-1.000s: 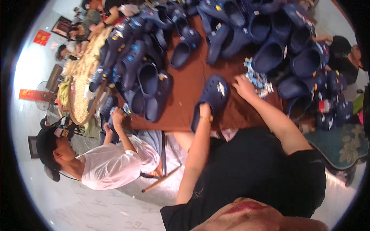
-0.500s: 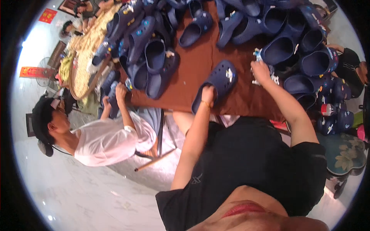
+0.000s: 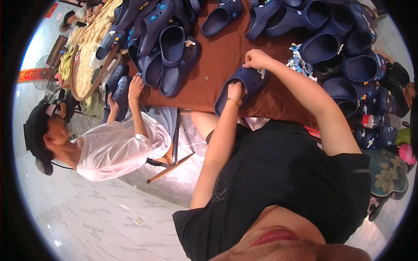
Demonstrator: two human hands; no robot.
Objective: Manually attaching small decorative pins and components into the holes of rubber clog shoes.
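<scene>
A navy clog (image 3: 250, 83) with holes in its toe and a white charm on it rests at the table's near edge. My left hand (image 3: 236, 92) is pushed into its foot opening, closed around it from within; some fingers are hidden. At the clog's toe, my right hand (image 3: 257, 59) is pinched on a tiny pale shoe charm, mostly covered by the fingertips. Right of that hand lies a heap of white and blue shoe charms (image 3: 300, 63) on the brown tablecloth (image 3: 217, 71).
Piled navy clogs (image 3: 172, 45) stand on the left, and more clogs (image 3: 320, 47) on the right. A co-worker in a white shirt (image 3: 115, 150) handles another clog at the left. A round tray (image 3: 85, 80) of pale grains is beyond. A bottle (image 3: 369, 121) lies among the right-hand clogs.
My right hand has moved left from the charm heap to the toe of the clog. My left hand stays in the clog. The co-worker's nearer hand has opened out.
</scene>
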